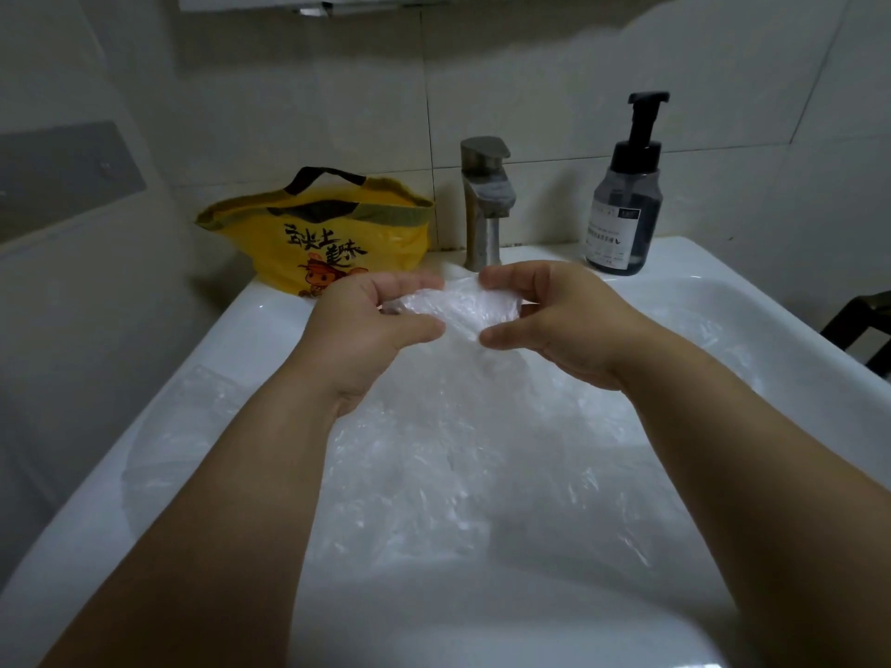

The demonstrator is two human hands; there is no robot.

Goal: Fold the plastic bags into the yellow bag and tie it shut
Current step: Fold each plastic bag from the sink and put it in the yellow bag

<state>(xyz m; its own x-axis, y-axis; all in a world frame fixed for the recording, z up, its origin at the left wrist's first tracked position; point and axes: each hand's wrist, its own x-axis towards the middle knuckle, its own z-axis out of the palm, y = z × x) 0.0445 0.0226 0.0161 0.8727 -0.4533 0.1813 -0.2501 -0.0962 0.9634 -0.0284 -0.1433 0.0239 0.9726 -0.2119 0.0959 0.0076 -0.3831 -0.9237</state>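
Observation:
A clear plastic bag (460, 308) is held up over the white sink (270, 306), pinched at its upper edge between thumb and fingers of both hands. My left hand (371, 330) grips its left end and my right hand (564, 320) grips its right end. The bag hangs down from there towards the basin. More crumpled clear plastic (463, 474) lies in the basin under my forearms. The yellow bag (320, 233), printed with a cartoon figure and black lettering, stands open-topped with a black handle on the sink's back left corner, beyond my left hand.
A metal faucet (484, 200) rises at the back centre of the sink, just behind my hands. A dark pump soap bottle (627, 200) stands to its right on the rim. Tiled walls close in at the back and left. A dark object (863, 330) shows at the right edge.

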